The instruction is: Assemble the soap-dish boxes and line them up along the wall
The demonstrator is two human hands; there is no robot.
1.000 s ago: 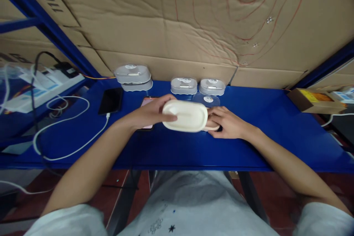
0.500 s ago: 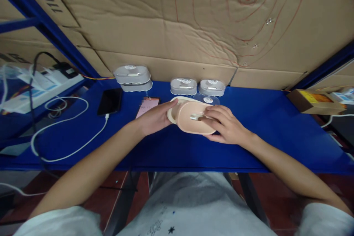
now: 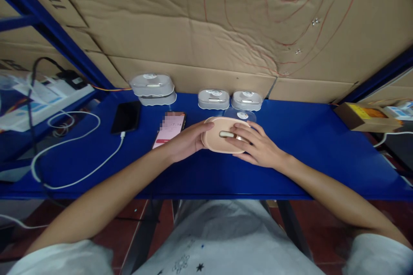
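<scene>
A peach oval plastic box (image 3: 222, 144) is held over the blue table, a little above its middle. An oblong slot in its upper face shows a whitish piece (image 3: 226, 134). My left hand (image 3: 190, 141) is closed around the left end, thumb on top and fingers underneath. From the right, my right hand (image 3: 260, 146) grips the other end, its fingers spread over the top near the slot. Below the upper part, a second rim shows at the left end. Just behind the right fingers lies a clear plastic cover (image 3: 242, 114) with a round label.
Clear-covered grey oval boxes (image 3: 213, 99) stand along the cardboard wall (image 3: 145, 34), two stacked at left (image 3: 151, 86). A lit phone (image 3: 169, 125) lies beside my left wrist. Further left are a dark phone (image 3: 125, 117) on a white cable and a power strip (image 3: 77, 94). At right sits a cardboard box (image 3: 364, 118).
The peach part has shifted left over the cream oval part, which was sticking out beside it and is now mostly covered. My left thumb has moved onto the peach top.
</scene>
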